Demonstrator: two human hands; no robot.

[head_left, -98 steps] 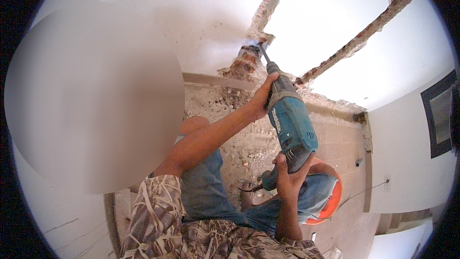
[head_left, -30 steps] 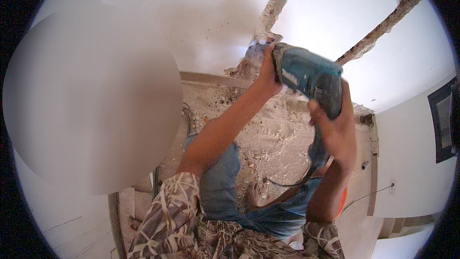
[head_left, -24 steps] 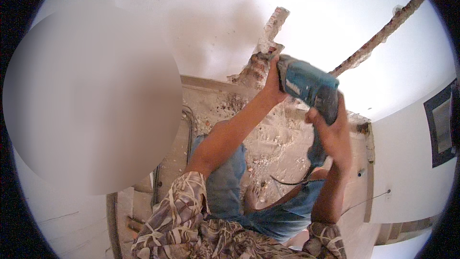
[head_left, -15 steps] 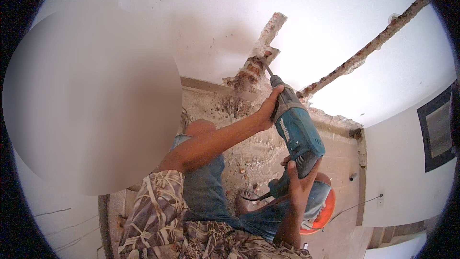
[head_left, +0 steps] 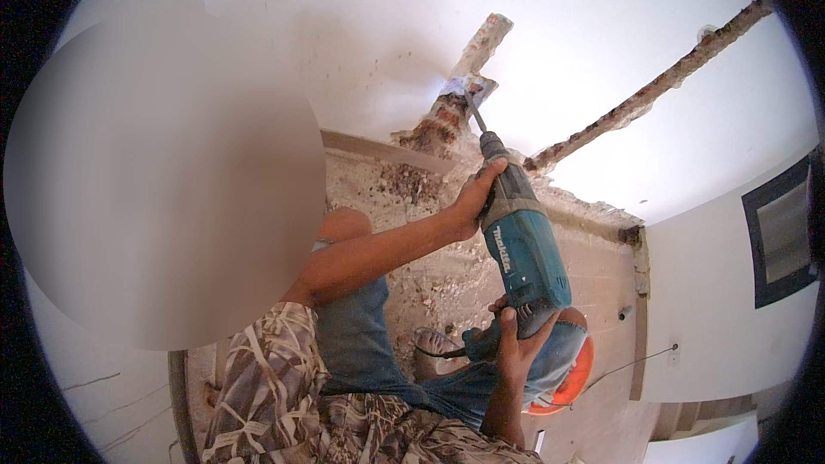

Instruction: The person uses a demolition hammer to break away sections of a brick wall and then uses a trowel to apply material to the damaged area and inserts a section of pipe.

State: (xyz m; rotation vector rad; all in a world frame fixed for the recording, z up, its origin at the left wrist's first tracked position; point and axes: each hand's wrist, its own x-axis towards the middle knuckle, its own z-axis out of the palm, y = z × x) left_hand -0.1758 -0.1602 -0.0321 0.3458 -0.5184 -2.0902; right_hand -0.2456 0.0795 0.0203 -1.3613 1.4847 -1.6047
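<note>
A teal and black rotary hammer [head_left: 526, 249] points up and away from me, with a long metal chisel bit [head_left: 475, 112] at its front. My left hand [head_left: 478, 196] is closed round the dark front part behind the chuck. My right hand [head_left: 516, 345] is wrapped about the rear handle, partly hidden by the tool's body. The bit's tip meets a rough channel [head_left: 443, 125] cut into the white wall, where reddish brick and crumbled mortar are exposed. A bluish-white glow shows on the wall at the tip.
A second, longer channel [head_left: 653, 112] runs up the wall to the right. Rubble [head_left: 430, 279] covers the floor by my bent legs. An orange round object [head_left: 577, 382] lies beside my right knee. A thin cord [head_left: 632, 363] reaches a wall outlet. A dark-framed panel [head_left: 760, 245] is at far right.
The rotary hammer's body has shifted slightly left and down in view, along with both hands. Its tip sits a little higher in the channel. The bluish-white glow is new.
</note>
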